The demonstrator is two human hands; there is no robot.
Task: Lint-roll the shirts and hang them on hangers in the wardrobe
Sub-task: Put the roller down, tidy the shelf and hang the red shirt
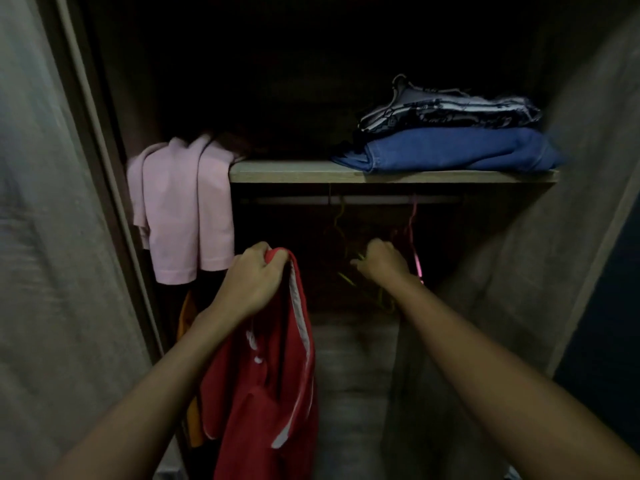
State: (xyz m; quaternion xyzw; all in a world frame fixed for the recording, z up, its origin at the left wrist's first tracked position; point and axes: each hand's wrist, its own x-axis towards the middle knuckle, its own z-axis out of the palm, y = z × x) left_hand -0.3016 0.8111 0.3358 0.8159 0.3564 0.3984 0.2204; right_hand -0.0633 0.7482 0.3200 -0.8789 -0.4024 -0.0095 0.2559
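Note:
A red shirt (270, 382) with white trim hangs down from my left hand (252, 275), which is shut on its top edge in front of the dark wardrobe. My right hand (382, 261) is closed around a yellow hanger (349, 280) below the rail (363, 200). A pink hanger (414, 237) hangs from the rail just right of that hand. Another thin hanger hook (341, 220) hangs from the rail above the yellow one.
A wooden shelf (284, 171) crosses above the rail. On it lie folded blue jeans (457, 150) under a patterned garment (450, 109). A pink cloth (183, 209) drapes off its left end. An orange garment (188, 313) hangs at lower left. Wardrobe doors flank both sides.

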